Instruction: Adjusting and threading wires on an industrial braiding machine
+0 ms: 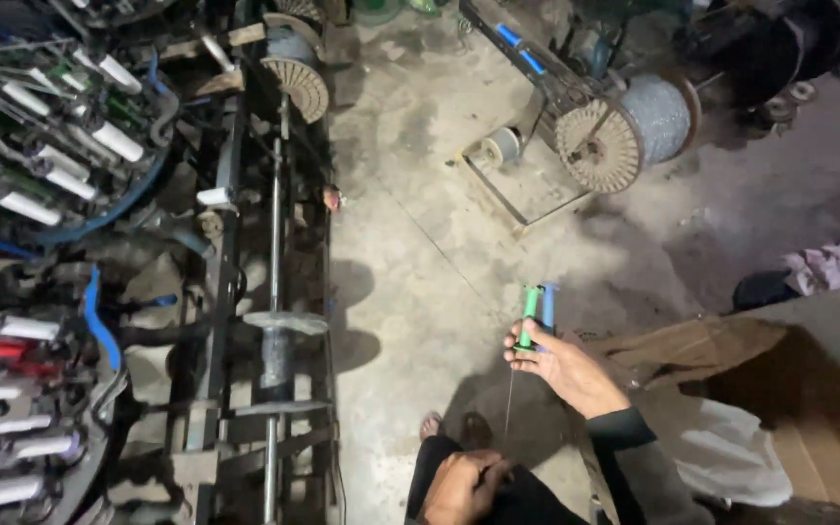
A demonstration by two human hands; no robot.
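Looking down from the head camera, I have my right hand (558,362) out in front over the concrete floor (420,253), its fingers (522,352) curled shut around a green bobbin (531,309) that stands nearly upright, with a blue bobbin (548,303) just beside it in the same grip. A thin thread (509,399) drops from that hand toward my left hand (461,486), which sits low by my lap with its fingers pinched together; I cannot tell whether they actually nip the thread. My bare toes (432,424) show just above that hand. To my left runs a dark machine frame (274,321) with a long steel shaft, and beyond it racks of white bobbins (70,156). Ahead stands a big spool of grey wire (634,122), well apart from me. An open cardboard box (789,389) lies near my right arm.
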